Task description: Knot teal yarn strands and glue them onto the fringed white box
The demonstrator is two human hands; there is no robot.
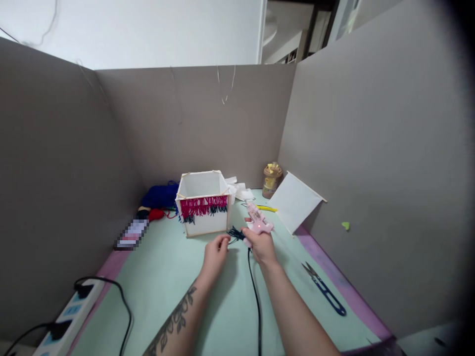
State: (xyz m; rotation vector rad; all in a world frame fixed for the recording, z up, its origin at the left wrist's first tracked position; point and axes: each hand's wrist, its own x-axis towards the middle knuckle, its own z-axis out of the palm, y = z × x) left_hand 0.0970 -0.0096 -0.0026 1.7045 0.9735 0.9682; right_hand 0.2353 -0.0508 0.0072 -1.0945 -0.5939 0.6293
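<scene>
My right hand (pixel 261 245) is wrapped round a pink glue gun (pixel 259 220), whose black cord runs down toward me. A bunch of dark teal yarn strands (pixel 236 233) sticks out on the left side of this hand, beside its thumb. Fingers pinched together, my left hand (pixel 215 254) meets the loose end of a dark strand. Just behind the hands stands an open white box (pixel 206 222) with wooden edges. Crimson fringe (pixel 200 205) hangs along its front, with dark teal strands (pixel 218 209) below it at both sides.
Blue yarn (pixel 159 196), red yarn (pixel 156 214) and a phone (pixel 132 234) lie back left. A power strip (pixel 70 316) is front left. At right are blue snips (pixel 326 291), a leaning white panel (pixel 297 201), a yellow-handled tool (pixel 267 208) and a cup (pixel 271 181). Grey walls surround the table.
</scene>
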